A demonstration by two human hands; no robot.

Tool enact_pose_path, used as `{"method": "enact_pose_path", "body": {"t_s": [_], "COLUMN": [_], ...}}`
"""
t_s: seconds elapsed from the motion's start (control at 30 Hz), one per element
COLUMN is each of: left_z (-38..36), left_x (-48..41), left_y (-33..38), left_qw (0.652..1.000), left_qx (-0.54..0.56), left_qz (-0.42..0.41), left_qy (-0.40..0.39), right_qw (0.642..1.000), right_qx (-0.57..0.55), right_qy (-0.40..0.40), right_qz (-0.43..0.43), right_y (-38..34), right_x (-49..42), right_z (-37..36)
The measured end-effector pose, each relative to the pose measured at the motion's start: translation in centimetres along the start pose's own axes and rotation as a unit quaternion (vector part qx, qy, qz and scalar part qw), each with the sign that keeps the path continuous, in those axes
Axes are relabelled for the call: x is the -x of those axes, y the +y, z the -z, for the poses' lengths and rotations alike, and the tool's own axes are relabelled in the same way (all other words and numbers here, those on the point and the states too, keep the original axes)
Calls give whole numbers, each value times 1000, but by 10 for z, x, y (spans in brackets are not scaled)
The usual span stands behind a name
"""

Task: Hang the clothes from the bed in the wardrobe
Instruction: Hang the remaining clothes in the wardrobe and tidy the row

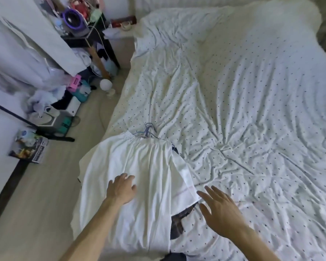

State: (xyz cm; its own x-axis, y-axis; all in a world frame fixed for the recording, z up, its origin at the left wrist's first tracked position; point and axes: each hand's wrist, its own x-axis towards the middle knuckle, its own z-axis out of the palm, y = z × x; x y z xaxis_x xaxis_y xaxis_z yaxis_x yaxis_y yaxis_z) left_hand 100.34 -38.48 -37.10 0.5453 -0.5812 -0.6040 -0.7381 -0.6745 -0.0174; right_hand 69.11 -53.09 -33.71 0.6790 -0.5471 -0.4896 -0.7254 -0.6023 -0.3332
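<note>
A white garment [139, 166] with a gathered waistband lies flat at the near left corner of the bed [252, 100], partly hanging over its edge. Blue hangers [149, 131] stick out from under its top edge. A dark garment [178, 225] peeks out beneath its right side. My left hand [120, 189] rests on or just above the white cloth with fingers spread. My right hand [220, 211] hovers open beside the garment's right edge, over the dotted sheet. Neither hand holds anything.
The bed is covered with a wrinkled white sheet with small dark dots. White cloth [17, 53] hangs at the left above a black rail [17, 114]. Shoes, boxes and bags clutter the floor [45, 185] along the left. A dark side table [94, 34] stands at the back.
</note>
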Motion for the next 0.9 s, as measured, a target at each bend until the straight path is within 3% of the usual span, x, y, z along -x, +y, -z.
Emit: {"method": "enact_pose_path", "body": {"t_s": [0.27, 0.5, 0.67, 0.9], "left_z": [45, 49, 36, 39], "left_x": [-174, -303, -343, -327], "left_y": [-64, -93, -110, -114], "left_qw": [1000, 999, 998, 998], "left_qx": [-5, 10, 7, -53], "left_qz": [11, 34, 57, 29], "left_qy": [20, 37, -17, 34], "right_qw": [995, 981, 969, 960], "right_qx": [0, -105, -151, -234], "right_qy": [-98, -117, -117, -58], "right_qz": [-24, -110, -160, -144], "right_y": [-43, -43, -42, -50], "right_x": [-205, -344, -382, -363], "right_z": [-7, -15, -28, -23]}}
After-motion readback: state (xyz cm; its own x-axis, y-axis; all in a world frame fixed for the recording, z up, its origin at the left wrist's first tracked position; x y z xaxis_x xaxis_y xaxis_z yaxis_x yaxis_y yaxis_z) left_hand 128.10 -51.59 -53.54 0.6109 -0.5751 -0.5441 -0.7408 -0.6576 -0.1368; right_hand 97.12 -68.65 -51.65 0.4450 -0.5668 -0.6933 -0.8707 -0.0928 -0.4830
